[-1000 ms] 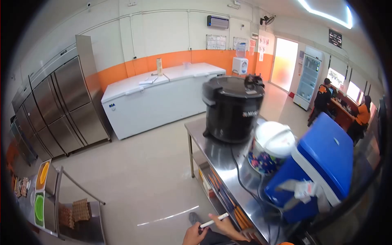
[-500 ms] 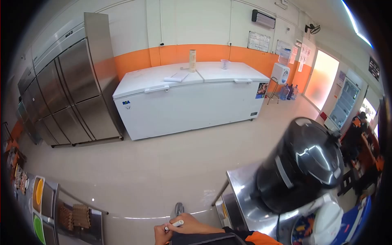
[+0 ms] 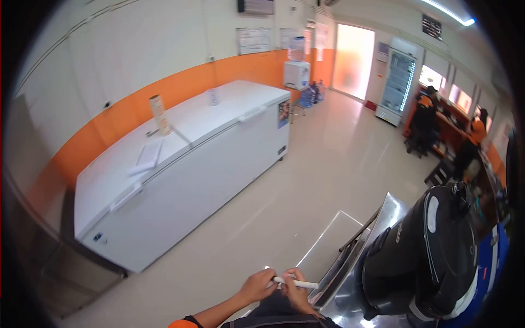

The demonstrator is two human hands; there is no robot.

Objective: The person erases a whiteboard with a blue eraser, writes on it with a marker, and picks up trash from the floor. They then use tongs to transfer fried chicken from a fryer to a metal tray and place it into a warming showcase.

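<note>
Low in the head view, a slim white marker (image 3: 304, 283) lies almost level between my two hands. Its plain end sticks out to the right, past the fingers of my right hand (image 3: 296, 295), which are wrapped round it. My left hand (image 3: 257, 286) is closed at the marker's other end, fingertips close to those of the right hand. A small pale spot shows by the left thumb; I cannot make out what it is. To the right, a large black lidded pot-like appliance (image 3: 404, 262) stands on a steel table (image 3: 391, 208).
A long white chest freezer (image 3: 213, 164) carries a tape roll stack (image 3: 159, 115), papers (image 3: 147, 156) and a clear cup (image 3: 213, 97). Farther back are a water dispenser (image 3: 296, 74) and a glass-door fridge (image 3: 398, 85). Two people (image 3: 424, 120) are at a counter on the right.
The view has swung right, so the freezer now sits further left and the people show more fully. My hands have shifted right, and the marker now points right rather than up and right.
</note>
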